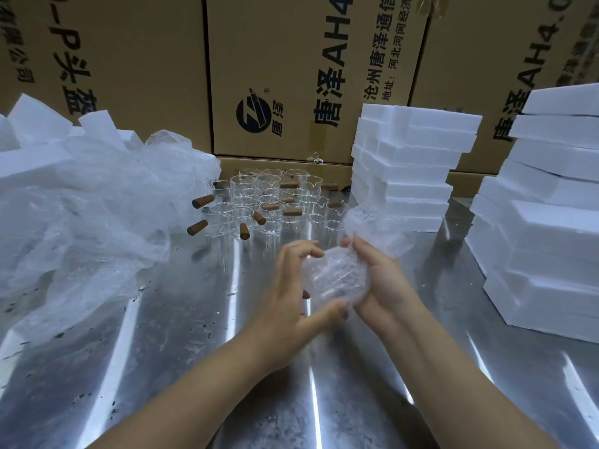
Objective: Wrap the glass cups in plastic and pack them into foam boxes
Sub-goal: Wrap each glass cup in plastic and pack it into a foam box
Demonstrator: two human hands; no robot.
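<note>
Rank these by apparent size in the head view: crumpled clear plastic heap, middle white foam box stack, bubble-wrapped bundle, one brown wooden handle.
1. crumpled clear plastic heap
2. middle white foam box stack
3. bubble-wrapped bundle, though nearest the camera
4. brown wooden handle

A shiny metal table (181, 351) fills the near and middle ground, streaked with bright reflections and dotted with small dark specks (142, 290), mostly toward the left. Along the far side stands a wall of large brown cardboard cartons, a left carton (129, 43), a middle carton (291, 59) and a right carton (486, 59), all printed with big black characters turned sideways. The middle one bears a round black logo (253, 114) low on its face and sits on a lower carton (269, 163).
</note>
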